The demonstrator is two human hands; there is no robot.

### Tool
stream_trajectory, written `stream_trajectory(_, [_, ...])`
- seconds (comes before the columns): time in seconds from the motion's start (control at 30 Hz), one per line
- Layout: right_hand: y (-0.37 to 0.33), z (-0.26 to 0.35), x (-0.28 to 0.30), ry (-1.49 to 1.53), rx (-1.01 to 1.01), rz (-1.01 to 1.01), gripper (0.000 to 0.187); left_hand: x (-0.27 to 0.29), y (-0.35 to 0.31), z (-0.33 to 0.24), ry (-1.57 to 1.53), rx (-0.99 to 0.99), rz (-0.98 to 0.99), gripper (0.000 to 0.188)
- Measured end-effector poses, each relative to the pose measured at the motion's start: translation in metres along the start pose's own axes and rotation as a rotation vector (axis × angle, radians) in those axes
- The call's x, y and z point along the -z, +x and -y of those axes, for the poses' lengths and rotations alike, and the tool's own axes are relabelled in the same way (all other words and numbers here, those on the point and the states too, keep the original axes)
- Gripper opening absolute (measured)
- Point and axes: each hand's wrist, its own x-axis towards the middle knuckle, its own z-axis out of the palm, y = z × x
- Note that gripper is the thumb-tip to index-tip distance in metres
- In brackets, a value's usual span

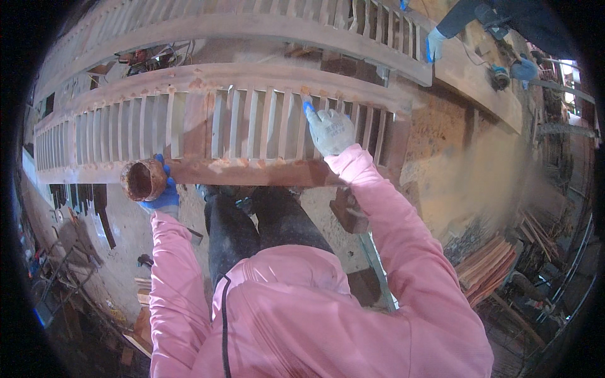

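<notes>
The person in a pink hoodie stands over a long wooden panel (pixel 208 129) of upright slats set between two rails, patched with pale filler along the near and far rails.

The left hand (pixel 161 192), in a blue glove, holds a small round tub (pixel 144 180) smeared with brownish paste; its open mouth faces the camera. The fingers wrap around the tub from below and behind, closed on it, and it sits just at the near rail's edge, toward the left part of the panel.

The right hand (pixel 331 131), in a grey-white glove with blue tips, reaches onto the slats near the far rail, right of the panel's middle. Its index finger points up and touches the wood close to a filler patch; the other fingers curl in loosely. Whether it pinches anything is too small to tell.

A second slatted panel (pixel 328 25) lies parallel beyond the first. At the upper right another person's blue-gloved hand (pixel 433 44) rests on that panel's end, dark sleeve behind it, with a round power tool (pixel 499 75) on a board just beside it.

Below the panel show the person's dark trousers, a dusty floor (pixel 466 183), a wood block (pixel 350 214) by the right leg, and a stack of thin boards (pixel 491 264) at the right.
</notes>
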Motion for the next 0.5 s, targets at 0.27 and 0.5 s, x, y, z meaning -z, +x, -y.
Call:
stream_trajectory(0.27, [-0.003,0.005,0.026,0.248,-0.208,-0.069,0.044,-0.005,-0.001,0.000,0.417,-0.071,-0.076,0.068])
stream_trajectory(0.5, [0.003,-0.006,-0.001,0.019,-0.089,-0.105,0.044,-0.017,0.001,0.000,0.146,-0.035,-0.150,0.071])
